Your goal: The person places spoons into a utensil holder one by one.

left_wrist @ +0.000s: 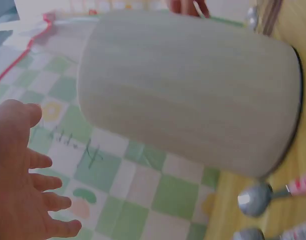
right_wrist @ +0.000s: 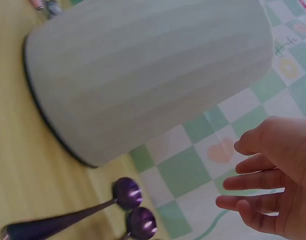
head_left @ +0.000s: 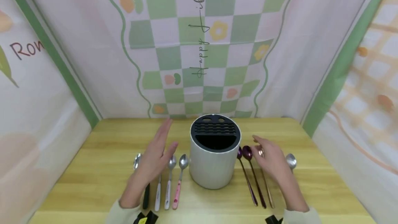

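Note:
A white ribbed holder (head_left: 212,168) with a black slotted lid (head_left: 214,127) stands upright on the table. My left hand (head_left: 152,158) is raised to its left, fingers extended, above several spoons, one with a pink handle (head_left: 176,194). On the other side my right hand (head_left: 272,160) hovers over more spoons, fingers relaxed and slightly bent. Neither hand touches the holder (left_wrist: 193,95). In the left wrist view the left hand (left_wrist: 28,175) holds nothing. The right wrist view has the right hand (right_wrist: 278,180) empty too, with purple spoons (right_wrist: 128,193) near the holder's base.
The wooden table (head_left: 93,168) reaches back to a hanging cloth with a green and white checked pattern (head_left: 191,30). Further printed cloths hang at the left (head_left: 31,113) and right (head_left: 357,130). A silver spoon (head_left: 291,160) lies partly behind the right forearm.

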The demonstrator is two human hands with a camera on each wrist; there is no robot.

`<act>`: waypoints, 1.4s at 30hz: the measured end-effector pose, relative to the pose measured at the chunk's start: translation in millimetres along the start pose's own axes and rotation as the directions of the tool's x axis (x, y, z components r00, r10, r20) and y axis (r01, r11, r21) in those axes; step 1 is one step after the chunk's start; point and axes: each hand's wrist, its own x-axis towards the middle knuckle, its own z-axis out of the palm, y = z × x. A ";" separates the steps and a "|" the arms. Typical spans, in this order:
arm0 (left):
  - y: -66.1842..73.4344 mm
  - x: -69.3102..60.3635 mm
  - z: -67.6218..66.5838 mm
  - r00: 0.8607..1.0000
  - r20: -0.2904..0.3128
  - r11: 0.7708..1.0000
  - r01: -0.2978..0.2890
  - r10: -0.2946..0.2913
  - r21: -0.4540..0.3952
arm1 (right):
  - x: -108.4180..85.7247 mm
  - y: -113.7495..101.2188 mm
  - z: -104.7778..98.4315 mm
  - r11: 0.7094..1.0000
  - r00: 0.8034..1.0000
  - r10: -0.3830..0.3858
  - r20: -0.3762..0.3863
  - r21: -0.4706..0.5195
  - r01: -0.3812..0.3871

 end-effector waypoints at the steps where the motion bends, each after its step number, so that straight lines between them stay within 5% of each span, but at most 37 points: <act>1: 4.2 3.9 0.4 1.000 0.005 1.000 -0.005 0.005 -0.010 | -2.2 1.5 1.5 1.000 1.000 -0.004 0.003 0.008 0.004; 7: 24.6 23.4 9.3 0.999 0.029 0.999 -0.029 0.031 -0.042 | -12.7 8.5 15.4 0.998 0.997 -0.062 0.044 0.020 0.061; 11: 34.3 32.8 19.3 0.999 0.040 0.997 -0.030 0.033 -0.067 | -16.8 6.8 23.5 0.999 0.993 -0.034 0.117 0.008 0.033; 20: 37.4 51.0 40.8 0.997 0.014 0.997 -0.078 0.079 -0.023 | -16.1 3.8 39.9 1.000 0.972 0.022 0.235 0.002 -0.023; 32: 36.6 49.3 51.1 0.998 0.019 0.998 -0.062 0.062 -0.005 | -19.7 3.7 62.4 0.998 0.969 0.060 0.241 -0.012 -0.059; 42: 37.0 51.3 52.9 0.998 0.002 0.998 -0.066 0.066 -0.025 | -12.6 5.2 69.2 0.982 0.929 0.186 0.320 -0.079 -0.169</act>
